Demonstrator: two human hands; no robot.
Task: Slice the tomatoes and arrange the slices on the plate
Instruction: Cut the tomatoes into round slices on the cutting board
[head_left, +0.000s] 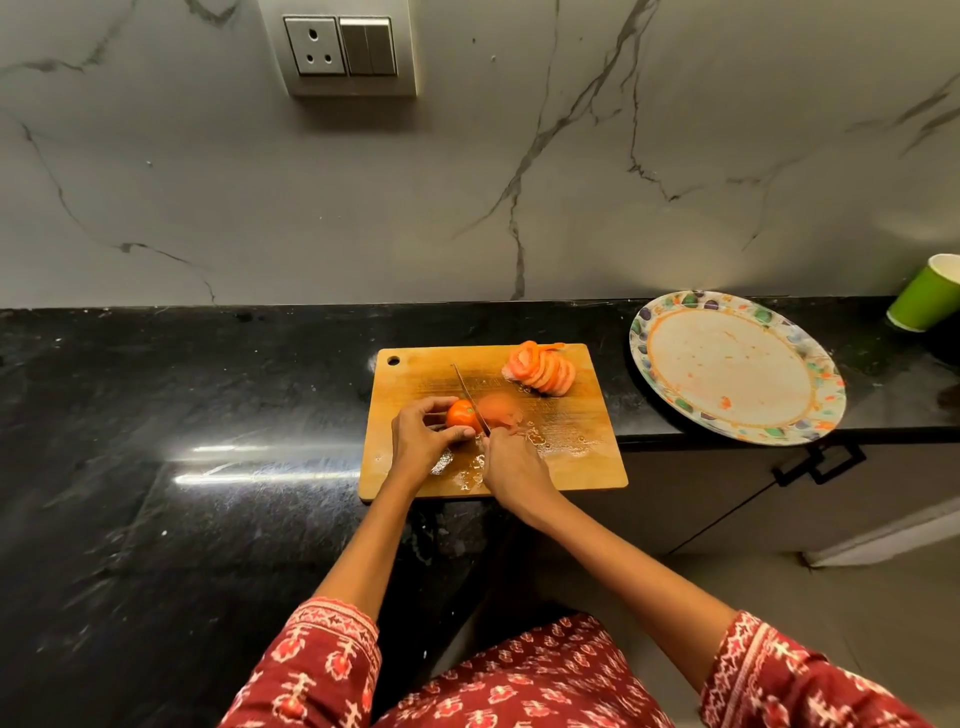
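Note:
On the wooden cutting board (571, 457) my left hand (418, 436) grips an orange-red tomato (461, 414). My right hand (511, 465) holds a knife (470, 397) whose blade stands against the tomato's right side. A blurred cut piece (500, 408) lies just right of the blade. A fanned stack of tomato slices (543, 369) rests at the board's far right corner. The round patterned plate (670, 312) sits to the right of the board with only small tomato smears on it.
A green paper cup (922, 299) stands at the far right by the wall. The plate overhangs the black counter's front edge (779, 441). The board is wet with juice near my hands. A marble wall with a socket (314, 47) rises behind.

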